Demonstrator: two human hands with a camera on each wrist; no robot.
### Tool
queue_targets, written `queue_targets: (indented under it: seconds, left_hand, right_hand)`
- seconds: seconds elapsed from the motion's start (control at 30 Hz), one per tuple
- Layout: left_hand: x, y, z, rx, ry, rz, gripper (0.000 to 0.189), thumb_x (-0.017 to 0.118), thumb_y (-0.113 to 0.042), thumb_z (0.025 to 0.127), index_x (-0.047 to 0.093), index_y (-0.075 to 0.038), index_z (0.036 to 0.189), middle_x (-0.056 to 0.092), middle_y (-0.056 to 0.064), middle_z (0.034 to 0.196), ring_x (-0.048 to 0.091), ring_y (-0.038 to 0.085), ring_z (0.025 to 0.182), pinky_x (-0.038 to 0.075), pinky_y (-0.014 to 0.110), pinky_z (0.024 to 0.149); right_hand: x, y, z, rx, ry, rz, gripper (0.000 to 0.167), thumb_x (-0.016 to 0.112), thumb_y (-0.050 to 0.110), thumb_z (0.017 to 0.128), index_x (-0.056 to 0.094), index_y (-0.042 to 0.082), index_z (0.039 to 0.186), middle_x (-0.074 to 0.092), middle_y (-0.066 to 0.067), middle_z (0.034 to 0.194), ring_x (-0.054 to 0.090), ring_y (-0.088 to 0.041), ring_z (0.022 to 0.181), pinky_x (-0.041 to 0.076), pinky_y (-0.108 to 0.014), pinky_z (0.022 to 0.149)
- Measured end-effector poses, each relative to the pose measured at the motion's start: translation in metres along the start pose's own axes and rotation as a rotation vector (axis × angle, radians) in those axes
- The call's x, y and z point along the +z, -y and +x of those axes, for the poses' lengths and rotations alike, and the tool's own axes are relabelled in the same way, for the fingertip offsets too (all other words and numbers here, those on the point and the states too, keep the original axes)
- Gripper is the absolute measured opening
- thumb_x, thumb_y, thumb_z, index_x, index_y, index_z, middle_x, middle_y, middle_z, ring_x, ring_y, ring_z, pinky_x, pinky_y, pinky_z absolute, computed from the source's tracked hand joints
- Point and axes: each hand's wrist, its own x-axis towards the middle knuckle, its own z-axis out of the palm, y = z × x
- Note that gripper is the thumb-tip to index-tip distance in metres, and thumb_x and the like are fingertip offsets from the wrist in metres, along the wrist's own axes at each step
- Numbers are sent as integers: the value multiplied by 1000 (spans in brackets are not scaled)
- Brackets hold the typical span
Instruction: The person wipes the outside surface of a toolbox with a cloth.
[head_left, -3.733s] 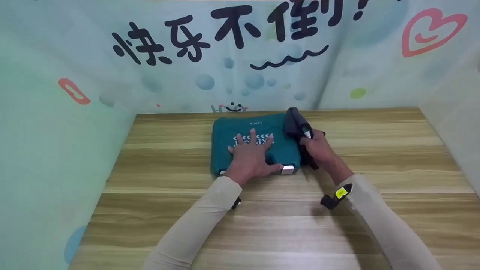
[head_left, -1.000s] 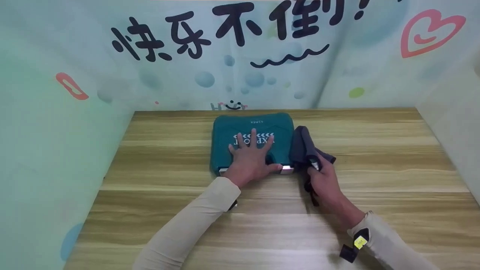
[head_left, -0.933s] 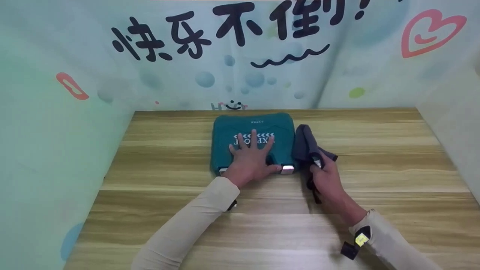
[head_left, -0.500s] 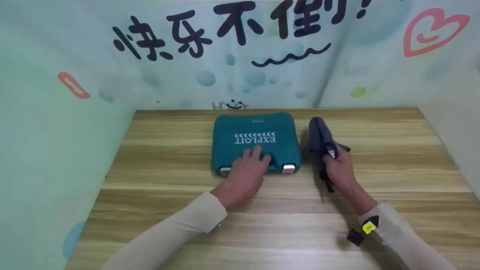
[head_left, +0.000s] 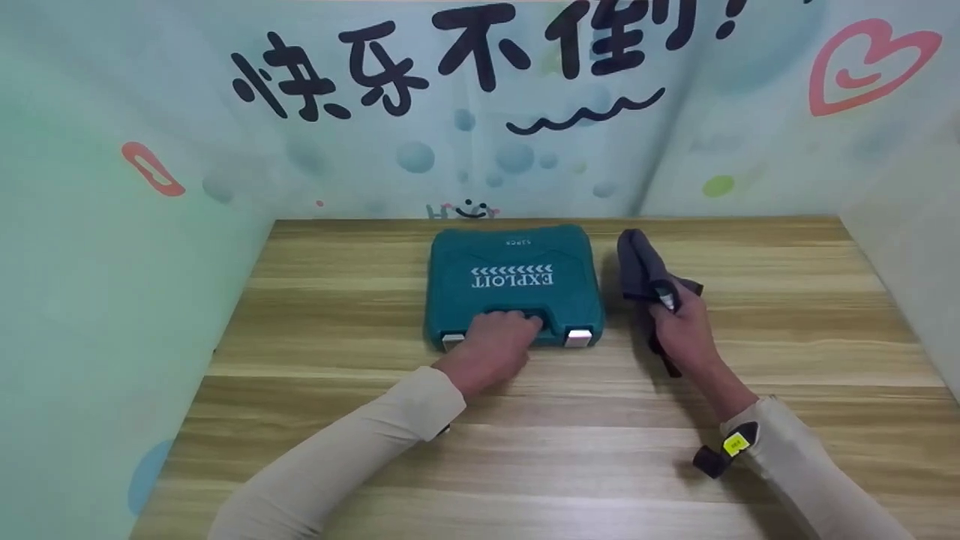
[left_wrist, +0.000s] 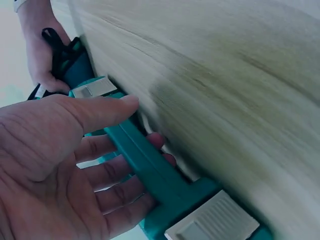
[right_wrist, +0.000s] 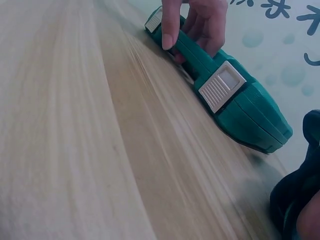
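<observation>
A teal tool case (head_left: 514, 251) marked EXPLOIT lies flat on the table, its handle side facing me. My left hand (head_left: 491, 349) has its fingers curled through the handle opening. In the left wrist view those fingers pass under the handle bar (left_wrist: 145, 160) while the thumb lies over it. To the right of the case, my right hand (head_left: 686, 330) grips a dark grey folded fabric item (head_left: 637, 262) with a black strap and a small silvery part. In the right wrist view only a dark edge of this fabric (right_wrist: 290, 195) shows.
Two silver latches (head_left: 577, 337) sit on the near side of the case. The wood-grain table (head_left: 315, 315) ends at a printed curtain (head_left: 360, 165) behind and pale walls at both sides. A black strapped camera (head_left: 712, 461) sticks out from my right wrist.
My left hand has gone from lying spread on the lid to gripping the handle. My right hand has drawn the fabric item away from the case's right side, first nearer, then rightward.
</observation>
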Motion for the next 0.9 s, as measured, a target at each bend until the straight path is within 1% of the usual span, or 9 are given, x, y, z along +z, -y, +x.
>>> queue_targets:
  seconds: [0.13,0.2,0.27,0.33,0.53,0.6,0.7,0.8,0.9]
  left_hand:
    - [3,1,4,-13,-13,3,32,62,-16,104,62,-12,135,65,11,123,61,27,103,51,49,95]
    - [3,1,4,-14,-7,-1,31,62,-15,104,62,-12,135,65,11,123,61,27,103,51,49,95]
    - [3,2,5,-12,-3,-6,30,62,-15,104,63,-12,134,65,11,122,61,27,103,51,49,96]
    - [3,1,6,-11,-2,-2,30,61,-15,104,63,-12,134,66,11,122,62,28,102,51,48,95]
    - [4,1,4,-5,-20,39,29,63,-12,103,64,-11,132,67,12,119,63,28,100,53,48,93]
    - [4,1,3,-12,-19,42,30,64,-12,102,65,-12,132,67,11,119,63,28,99,53,48,93]
    - [3,0,2,-28,-11,44,29,66,-13,102,66,-12,131,68,11,117,64,28,98,53,48,93]
    - [0,-2,0,-38,-5,35,30,66,-14,101,66,-12,131,68,10,117,64,28,98,53,48,93]
    - [-4,-4,-3,-32,-2,33,30,67,-15,101,67,-12,131,69,11,117,64,28,98,53,48,92]
  right_hand:
    - [-1,0,1,-54,19,-24,47,54,-18,89,58,-12,135,64,-23,122,54,-21,102,40,-21,93]
    - [-2,0,1,-81,41,-38,51,55,-18,88,56,-11,138,63,-23,127,55,-23,107,39,-20,96]
    - [-2,1,1,-98,58,-49,54,56,-19,87,54,-10,140,61,-23,132,55,-24,111,38,-20,97]
    - [-3,0,2,-107,69,-66,55,57,-18,86,54,-10,140,60,-24,133,55,-25,112,38,-20,97]
    - [-4,-1,3,-85,115,-56,58,58,-16,86,52,-7,144,59,-21,135,54,-26,111,38,-18,90]
    - [-4,-1,3,-75,124,-55,58,58,-16,86,53,-7,144,59,-21,135,55,-26,109,39,-17,89]
    - [-4,-1,4,-68,123,-80,56,58,-16,86,54,-8,142,61,-21,130,56,-27,105,40,-17,87]
    - [-7,-1,4,-60,113,-107,51,58,-15,86,59,-8,137,65,-20,117,58,-27,97,42,-20,83]
    - [-10,-1,3,-70,102,-114,41,58,-15,86,65,-8,126,64,-17,101,58,-27,86,43,-22,76]
